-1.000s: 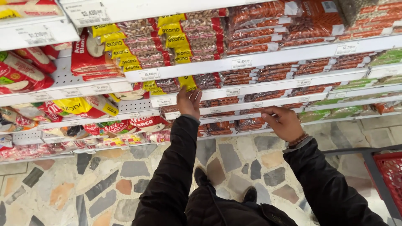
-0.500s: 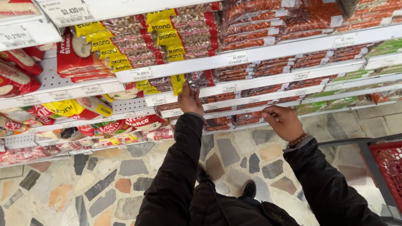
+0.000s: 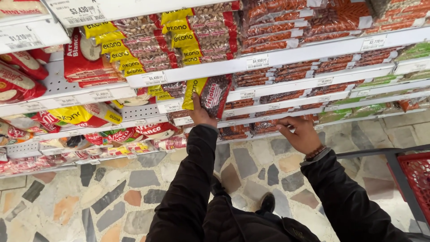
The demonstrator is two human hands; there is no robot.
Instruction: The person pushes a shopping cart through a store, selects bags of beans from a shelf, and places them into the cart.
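My left hand grips a clear bag of dark red beans with a yellow top band and red label, pulled partly out from a white shelf so it hangs in front of the shelf edge. My right hand rests with curled fingers on the front lip of a lower shelf, next to flat bags of red beans. It holds nothing that I can see. Both arms wear black sleeves, and a beaded bracelet sits on the right wrist.
Tiers of white shelves hold stacked bean bags, orange-red lentil bags, green bags and red-and-white rice bags. A red shopping cart stands at the lower right. Below is a stone-patterned floor with my black shoes.
My left hand has drawn the bean bag out of the shelf and down into full view. My right hand stayed on the lower shelf edge, shifting slightly.
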